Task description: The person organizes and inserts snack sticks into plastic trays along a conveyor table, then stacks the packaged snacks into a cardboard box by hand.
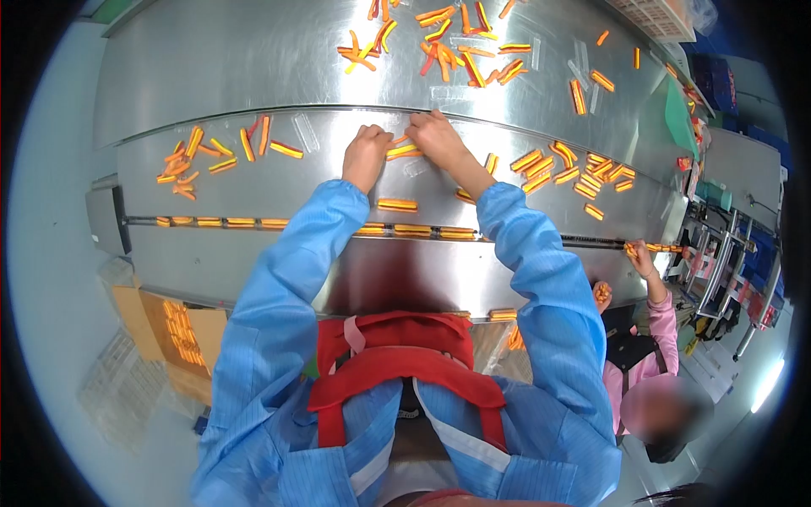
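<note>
Your left hand (367,156) and right hand (435,139) met around striped sticks (405,153) on the table (262,190); whether either grip pinched them could not be told. The work looked partly done: bars (411,230) lined the narrow track (591,242), bundles (527,160) sat rightward, and loose sticks (195,139) lay ungrouped leftward.
</note>
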Tool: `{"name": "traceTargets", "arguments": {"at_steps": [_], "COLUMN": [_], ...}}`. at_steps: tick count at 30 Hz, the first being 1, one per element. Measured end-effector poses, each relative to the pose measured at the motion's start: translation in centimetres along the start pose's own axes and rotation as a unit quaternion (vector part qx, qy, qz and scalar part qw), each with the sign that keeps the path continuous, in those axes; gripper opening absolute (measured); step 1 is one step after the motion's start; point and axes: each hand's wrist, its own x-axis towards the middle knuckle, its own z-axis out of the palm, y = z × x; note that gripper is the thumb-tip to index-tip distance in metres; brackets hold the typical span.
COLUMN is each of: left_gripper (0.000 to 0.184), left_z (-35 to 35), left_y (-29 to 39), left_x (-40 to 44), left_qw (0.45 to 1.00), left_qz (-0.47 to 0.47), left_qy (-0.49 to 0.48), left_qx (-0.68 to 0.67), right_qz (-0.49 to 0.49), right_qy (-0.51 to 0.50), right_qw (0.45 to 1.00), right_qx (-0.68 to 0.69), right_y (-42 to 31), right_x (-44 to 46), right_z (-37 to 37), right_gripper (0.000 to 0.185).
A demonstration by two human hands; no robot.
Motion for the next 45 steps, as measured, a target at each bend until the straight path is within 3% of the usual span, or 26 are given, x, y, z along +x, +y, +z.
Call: {"name": "traceTargets", "arguments": {"at_steps": [7,9,14,16,18,23,29,31,35,40,45], "left_gripper": [0.018,0.019,0.017,0.018,0.019,0.020,0.016,0.011,0.008,0.009,0.005], "left_z": [0.7,0.8,0.7,0.3,0.2,0.7,0.9,0.9,0.3,-1.0,0.0], "left_y": [0.1,0.1,-0.3,-0.6,-1.0,-1.5,-0.8,-0.8,-0.9,-0.1,-1.9], "left_x": [-0.2,-0.3,-0.6,-0.8,-1.0,-1.5,-1.2,-1.1,-1.1,0.3,0.9], "left_qw": [1.000,1.000,1.000,0.992,0.990,0.986,0.974,0.990,0.982,0.990,0.993], "left_qz": [-0.003,0.001,0.015,0.102,0.117,0.145,0.133,0.093,0.140,0.066,0.062], "left_qy": [-0.023,-0.017,0.013,0.030,0.010,-0.021,0.019,0.048,0.044,0.059,-0.001], "left_qx": [0.003,-0.004,0.006,0.064,0.080,0.079,0.181,0.094,0.122,0.107,0.098], "right_qz": [-0.029,-0.049,-0.051,-0.048,-0.040,-0.044,-0.030,-0.032,-0.016,0.028,-0.011], "right_qy": [0.043,0.116,0.168,0.170,0.191,0.167,0.141,0.119,0.105,0.131,0.118], "right_qw": [0.999,0.992,0.984,0.984,0.981,0.985,0.990,0.992,0.994,0.989,0.992], "right_qx": [0.016,0.029,0.019,0.022,0.006,0.001,0.000,0.012,0.021,0.064,-0.038], "right_y": [-0.4,-0.2,0.0,-0.3,-0.5,-0.5,0.1,0.3,0.3,0.4,0.6], "right_x": [-1.4,-1.6,-1.7,-1.7,-1.9,-2.2,-1.4,-1.4,-1.6,-0.8,0.1], "right_z": [-0.4,0.4,1.5,1.0,0.7,0.9,1.3,1.2,0.6,-0.3,0.7], "right_gripper": [0.019,0.010,0.008,0.007,0.005,0.004,0.005,0.006,0.005,0.006,0.009]}}
